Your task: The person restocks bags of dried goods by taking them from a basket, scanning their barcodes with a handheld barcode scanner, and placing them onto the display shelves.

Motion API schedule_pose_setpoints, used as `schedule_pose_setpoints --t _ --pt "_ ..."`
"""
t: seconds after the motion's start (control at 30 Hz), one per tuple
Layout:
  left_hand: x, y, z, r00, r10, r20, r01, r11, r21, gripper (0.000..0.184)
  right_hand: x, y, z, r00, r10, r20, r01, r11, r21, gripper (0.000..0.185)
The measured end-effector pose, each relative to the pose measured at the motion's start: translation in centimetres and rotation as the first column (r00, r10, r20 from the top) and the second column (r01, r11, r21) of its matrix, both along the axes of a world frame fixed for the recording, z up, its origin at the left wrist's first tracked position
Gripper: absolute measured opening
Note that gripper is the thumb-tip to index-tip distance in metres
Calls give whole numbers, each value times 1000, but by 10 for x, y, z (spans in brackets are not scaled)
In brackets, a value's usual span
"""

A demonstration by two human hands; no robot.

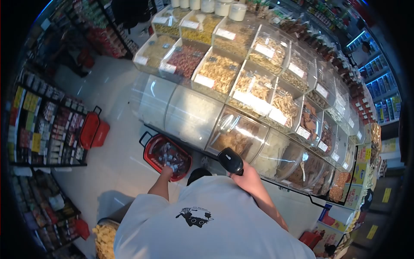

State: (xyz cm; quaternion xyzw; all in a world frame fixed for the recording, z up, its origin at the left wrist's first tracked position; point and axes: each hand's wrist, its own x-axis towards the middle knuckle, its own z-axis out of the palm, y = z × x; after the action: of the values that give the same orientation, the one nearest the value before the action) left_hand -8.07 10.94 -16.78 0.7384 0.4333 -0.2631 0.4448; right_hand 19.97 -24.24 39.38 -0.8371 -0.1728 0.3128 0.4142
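Right of the red basket [151,160], the right hand [249,176] is closed round a black scanner [230,160]; slackening could drop it. The left hand [166,172] is at the basket's rim, opening and hold unclear; snagging could tip it.

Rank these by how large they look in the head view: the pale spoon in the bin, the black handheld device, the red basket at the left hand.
1. Red basket, at the left hand
2. Black handheld device, in the right hand
3. Pale spoon
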Motion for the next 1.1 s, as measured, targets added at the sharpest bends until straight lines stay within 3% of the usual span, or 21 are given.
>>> schedule_pose_setpoints --t 0.07,0.1,0.13,0.17,0.27,0.33,0.43,0.5,0.57,0.63,0.67,0.7,0.77,0.8,0.87,0.9,0.93,0.97,1.0,1.07,1.1 --pt "19 27 -1 917 -330 225 278 932 234 27 1 -18 7 999 -31 11 30 999 30 40" --pt "47 15 4 905 -354 234 294 921 257 27 0 -30 7 997 -72 -17 74 994 82 40" --pt "83 7 56 951 158 267 -178 983 53 26 -3 -43 7 993 -110 -50 116 985 131 41" --pt "111 -23 142 755 627 192 -609 779 -150 25 -4 -59 -1 991 -132 -39 136 980 148 41" --pt "164 -84 203 757 592 275 -539 805 -247 24 -6 -112 -28 986 -153 -64 165 954 252 50" --pt "186 -120 204 739 590 326 -474 799 -372 24 -3 -151 -44 985 -152 -75 167 954 251 49" --pt "199 -194 222 800 490 346 -381 860 -338 23 0 -222 -92 981 -167 -98 188 946 265 45" --pt "203 -245 237 850 409 332 -300 894 -334 24 -1 -272 -116 979 -104 -172 110 994 26 46" --pt "203 -280 250 894 251 372 -108 925 -365 25 -6 -320 -136 911 -158 -380 78 973 -216 48" --pt "204 -303 267 907 185 379 -51 940 -336 25 -19 -369 -166 902 -143 -407 -28 922 -386 50" --pt "209 -309 275 916 120 383 8 948 -317 25 -32 -406 -215 953 -26 -303 -115 891 -438 49" --pt "215 -312 283 912 125 391 5 949 -315 25 -46 -440 -259 974 100 -203 -191 844 -501 48" --pt "233 -315 297 891 207 403 -49 928 -368 24 -61 -480 -272 943 213 -254 -331 590 -736 46" --pt "246 -311 303 892 180 414 -21 933 -360 24 -63 -501 -285 943 212 -255 -332 588 -738 46" --pt "272 -307 330 810 233 538 10 912 -409 25 -88 -537 -308 936 -8 -353 -312 450 -837 50" --pt "289 -306 353 779 217 589 46 916 -398 26 -102 -541 -304 952 -210 -223 -106 456 -883 55" --pt "307 -307 386 697 180 694 142 914 -380 25 -119 -545 -314 877 -475 -76 177 465 -867 56" --pt "322 -308 429 668 126 733 206 916 -345 25 -128 -549 -338 776 -628 -60 315 468 -826 62" --pt "331 -320 488 592 152 791 265 890 -370 25 -136 -551 -357 724 -682 -99 390 524 -757 71" --pt "326 -339 605 348 95 933 494 827 -268 26 -144 -546 -381 801 -584 -132 342 627 -700 74" --pt "313 -353 654 100 152 983 633 753 -181 22 -141 -531 -370 847 -514 -136 287 657 -697 75"
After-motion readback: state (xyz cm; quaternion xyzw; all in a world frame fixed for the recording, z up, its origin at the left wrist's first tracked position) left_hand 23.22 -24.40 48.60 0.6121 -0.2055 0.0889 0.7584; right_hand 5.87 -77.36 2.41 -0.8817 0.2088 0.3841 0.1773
